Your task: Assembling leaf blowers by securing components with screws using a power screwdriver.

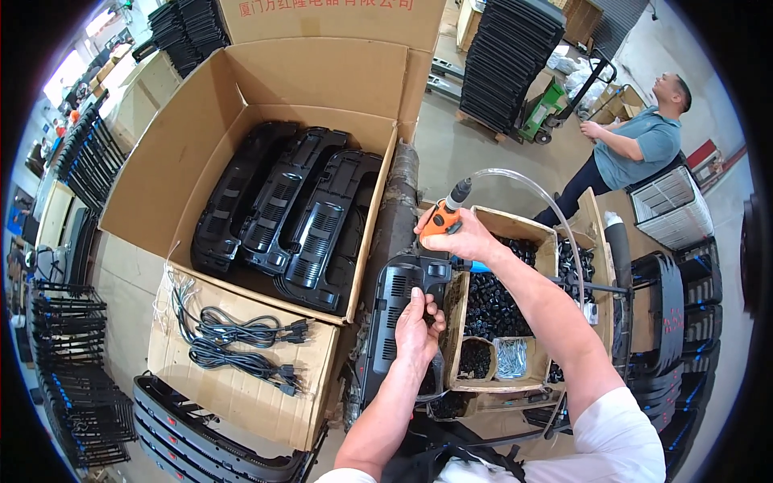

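Black plastic housing (394,318), long and vented, was held upright near the middle of the view, just left of a small cardboard box (459,322) of black parts. It was gripped near its upper end by the left hand (417,326), whose grip was closed on it. An orange air screwdriver (444,216) with a clear hose (535,193) was clasped in the closed right hand (465,237), just above the housing's top. More black housings (286,213) were stacked in a large open carton (161,177), and black power cords (241,342) were laid on a cardboard flap below it.
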The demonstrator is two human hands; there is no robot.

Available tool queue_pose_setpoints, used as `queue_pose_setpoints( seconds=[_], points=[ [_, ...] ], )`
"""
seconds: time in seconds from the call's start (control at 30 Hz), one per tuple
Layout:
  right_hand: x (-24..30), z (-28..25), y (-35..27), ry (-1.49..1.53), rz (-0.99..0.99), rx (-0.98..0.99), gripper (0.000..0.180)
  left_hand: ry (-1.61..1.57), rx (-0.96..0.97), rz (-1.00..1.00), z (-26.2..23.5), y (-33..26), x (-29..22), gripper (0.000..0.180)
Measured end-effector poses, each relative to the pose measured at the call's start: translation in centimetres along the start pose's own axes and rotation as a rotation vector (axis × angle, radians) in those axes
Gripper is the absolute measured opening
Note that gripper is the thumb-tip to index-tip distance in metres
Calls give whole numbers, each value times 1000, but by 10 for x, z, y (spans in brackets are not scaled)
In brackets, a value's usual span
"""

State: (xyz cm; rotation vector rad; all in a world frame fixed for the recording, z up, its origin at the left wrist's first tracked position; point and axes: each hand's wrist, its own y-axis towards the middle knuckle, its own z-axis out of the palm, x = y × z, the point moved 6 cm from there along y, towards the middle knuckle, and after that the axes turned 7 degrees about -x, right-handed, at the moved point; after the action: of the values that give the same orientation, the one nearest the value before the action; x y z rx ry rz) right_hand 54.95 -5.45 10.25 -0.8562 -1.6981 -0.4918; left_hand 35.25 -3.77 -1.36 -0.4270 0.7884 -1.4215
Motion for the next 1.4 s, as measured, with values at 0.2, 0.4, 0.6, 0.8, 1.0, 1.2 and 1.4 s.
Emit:
queue_pose_setpoints(
  seconds=[0.2,0.4,0.6,0.8,1.0,1.2,1.4],
  points=[
    [6,7,-7,-28,8,21,40,-40,-62,3,4,5,-3,31],
    [42,4,-58,118,-95,-87,50,-280,-85,-15,-6,18,-8,28],
    [53,23,-90,142,-75,-3,51,-516,18,-25,-3,25,-16,26],
    [60,40,-100,113,-65,18,50,-521,124,-81,-8,19,-24,26],
    [59,61,-94,67,-89,35,51,-558,117,-61,-16,14,-32,26],
    [43,81,-74,34,-144,-14,49,-428,67,-64,-18,-6,-8,26],
    [32,97,-58,-75,-197,15,36,-437,34,-165,-38,-41,25,27]
  ],
)
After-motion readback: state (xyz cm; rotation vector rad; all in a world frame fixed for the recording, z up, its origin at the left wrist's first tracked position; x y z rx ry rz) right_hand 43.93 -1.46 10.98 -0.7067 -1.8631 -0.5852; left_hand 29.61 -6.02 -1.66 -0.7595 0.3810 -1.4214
